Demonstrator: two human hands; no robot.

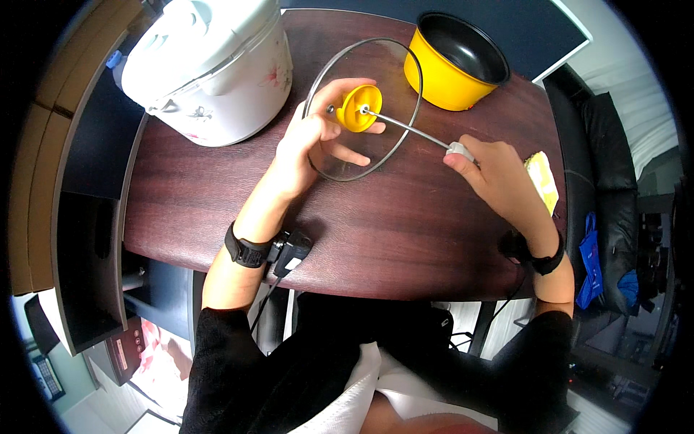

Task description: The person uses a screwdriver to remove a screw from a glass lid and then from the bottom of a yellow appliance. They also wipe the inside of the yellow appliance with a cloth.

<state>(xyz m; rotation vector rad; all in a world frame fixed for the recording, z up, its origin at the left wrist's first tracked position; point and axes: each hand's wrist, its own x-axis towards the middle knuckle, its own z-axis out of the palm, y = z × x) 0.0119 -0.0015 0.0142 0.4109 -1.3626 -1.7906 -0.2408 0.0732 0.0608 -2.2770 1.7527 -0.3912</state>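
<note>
Sleeves point(224, 351): two, black, mine, closest of all.
Screwdriver point(408, 131): one, above the surface point(405, 231); its long axis slants from the pale handle point(458, 151) at lower right to the tip at upper left, which points at the middle of the knob point(353, 119).
Right hand point(499, 170): wrapped round the handle.
Left hand point(307, 141): grasping the lid point(396, 85) by its left edge, some fingers showing through the glass.
Lid: one, glass, tilted, its oval outline leaning to upper right.
Knob: one, yellow, within the lid's outline, hollow side toward me.
Pot point(434, 79): one, yellow, uncovered, black inside, at far right.
Cooker point(224, 98): one, white, flowered, at far left; its closed top hides the contents.
Straps point(249, 253): two, black, one round each of my wrists.
</note>
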